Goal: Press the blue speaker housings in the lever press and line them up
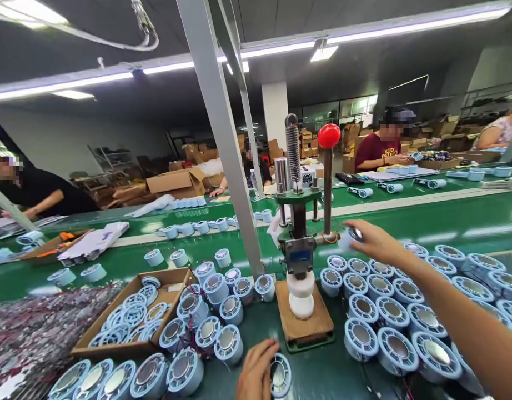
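Observation:
A hand press (300,255) with a red knob (329,135) stands at the centre on a wooden base. Its round white die rests above a white block. My left hand (257,369), at the bottom centre, has its fingers against a light blue round unit (280,375) on the green table. To the right of the press lever, my right hand (370,240) is raised with a small light blue part (348,239) at its fingertips, partly blurred. Rows of light blue units with silver discs (392,312) lie beneath my right forearm.
A cardboard box (79,340) of blue rings stands at the left, beside a heap of wired parts (43,328). More units (226,343) fill the front left. A metal post (229,139) rises behind. People work across the green conveyor (447,205).

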A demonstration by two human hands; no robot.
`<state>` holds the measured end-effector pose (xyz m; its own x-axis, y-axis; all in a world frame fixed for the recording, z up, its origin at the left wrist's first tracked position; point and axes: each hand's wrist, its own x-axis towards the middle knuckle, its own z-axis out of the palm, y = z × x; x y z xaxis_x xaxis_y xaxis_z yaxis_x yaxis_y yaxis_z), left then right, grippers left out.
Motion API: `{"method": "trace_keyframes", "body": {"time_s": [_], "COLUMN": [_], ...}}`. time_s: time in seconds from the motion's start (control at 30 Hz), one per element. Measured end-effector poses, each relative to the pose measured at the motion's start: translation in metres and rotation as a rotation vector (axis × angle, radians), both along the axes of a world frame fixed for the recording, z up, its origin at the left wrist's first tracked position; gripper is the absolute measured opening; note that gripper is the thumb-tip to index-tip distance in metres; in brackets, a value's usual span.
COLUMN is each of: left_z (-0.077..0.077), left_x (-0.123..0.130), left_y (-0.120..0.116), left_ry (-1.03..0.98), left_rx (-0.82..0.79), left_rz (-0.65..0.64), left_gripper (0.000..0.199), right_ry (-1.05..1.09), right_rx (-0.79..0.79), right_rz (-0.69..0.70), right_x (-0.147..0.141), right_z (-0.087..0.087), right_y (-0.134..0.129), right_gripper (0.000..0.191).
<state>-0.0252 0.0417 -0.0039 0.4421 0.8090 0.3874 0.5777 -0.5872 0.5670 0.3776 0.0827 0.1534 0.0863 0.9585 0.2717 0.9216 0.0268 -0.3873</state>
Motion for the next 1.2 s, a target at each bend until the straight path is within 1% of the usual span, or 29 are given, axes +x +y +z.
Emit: {"method": "trace_keyframes", "body": {"time_s": [0.03, 0.07, 0.13, 0.17, 0.2, 0.27, 0.33, 0.4, 0.47, 0.53, 0.57, 0.6, 0.63, 0.67, 0.7, 0.77, 0.83, 0.9, 0.97, 1.1, 1.2], "left_z": [-0.007, -0.012, -0.017, -0.018, -0.017, -0.014, -0.01, -0.007, -0.006, -0.006, -0.005, -0.003, -0.001, 0.001, 0.004, 0.011, 0.017, 0.023, 0.029, 0.039, 0.038], "left_x": [-0.004, -0.009, -0.015, -0.017, -0.018, -0.017, -0.014, -0.011, -0.008, -0.004, -0.001, 0.002, 0.007, 0.012, 0.018, 0.028, 0.037, 0.043, 0.048, 0.053, 0.056], "left_y": [0.001, 0.002, 0.004, 0.005, 0.005, 0.003, -0.002, -0.008, -0.015, -0.022, -0.026, -0.03, -0.034, -0.037, -0.04, -0.045, -0.047, -0.048, -0.049, -0.05, -0.051], "left_ry": [0.011, 0.027, 0.087, 0.131, 0.175, 0.235, 0.241, 0.198, 0.128, 0.039, -0.01, -0.055, -0.091, -0.111, -0.114, -0.084, -0.042, -0.014, 0.004, 0.01, -0.024], "left_rx": [-0.024, -0.042, -0.068, -0.086, -0.103, -0.119, -0.092, -0.043, -0.019, -0.038, -0.061, -0.089, -0.112, -0.123, -0.115, -0.055, 0.01, 0.033, 0.015, -0.064, -0.083], "left_rz": [-0.037, -0.056, -0.089, -0.114, -0.135, -0.153, -0.148, -0.114, -0.038, 0.06, 0.103, 0.133, 0.144, 0.137, 0.115, 0.067, 0.051, 0.071, 0.113, 0.187, 0.206], "left_gripper": [0.035, 0.036, 0.05, 0.061, 0.071, 0.084, 0.087, 0.078, 0.064, 0.057, 0.058, 0.061, 0.065, 0.069, 0.073, 0.074, 0.071, 0.07, 0.07, 0.079, 0.076], "right_ry": [0.021, 0.045, 0.092, 0.099, 0.088, 0.052, 0.069, 0.159, 0.273, 0.368, 0.406, 0.439, 0.469, 0.5, 0.529, 0.569, 0.582, 0.575, 0.557, 0.532, 0.541], "right_rx": [-0.003, -0.013, -0.06, -0.086, -0.107, -0.12, -0.084, -0.048, 0.022, 0.119, 0.169, 0.216, 0.252, 0.283, 0.31, 0.362, 0.404, 0.41, 0.391, 0.36, 0.334], "right_rz": [0.064, 0.152, 0.394, 0.502, 0.576, 0.616, 0.57, 0.507, 0.373, 0.179, 0.093, 0.039, 0.027, 0.047, 0.081, 0.127, 0.109, 0.067, 0.043, 0.031, 0.035], "right_x": [-0.006, -0.019, -0.056, -0.078, -0.099, -0.132, -0.151, -0.158, -0.162, -0.171, -0.177, -0.185, -0.194, -0.202, -0.211, -0.224, -0.232, -0.235, -0.235, -0.233, -0.233], "right_z": [-0.004, -0.011, -0.032, -0.044, -0.058, -0.082, -0.1, -0.115, -0.131, -0.151, -0.161, -0.17, -0.178, -0.183, -0.187, -0.188, -0.186, -0.185, -0.186, -0.196, -0.203], "right_y": [-0.031, -0.061, -0.11, -0.125, -0.134, -0.135, -0.126, -0.121, -0.123, -0.129, -0.131, -0.133, -0.133, -0.131, -0.129, -0.124, -0.12, -0.12, -0.12, -0.122, -0.121], "right_gripper": [0.054, 0.055, 0.055, 0.051, 0.045, 0.037, 0.038, 0.049, 0.062, 0.07, 0.069, 0.065, 0.062, 0.06, 0.06, 0.061, 0.06, 0.06, 0.062, 0.064, 0.066]}}
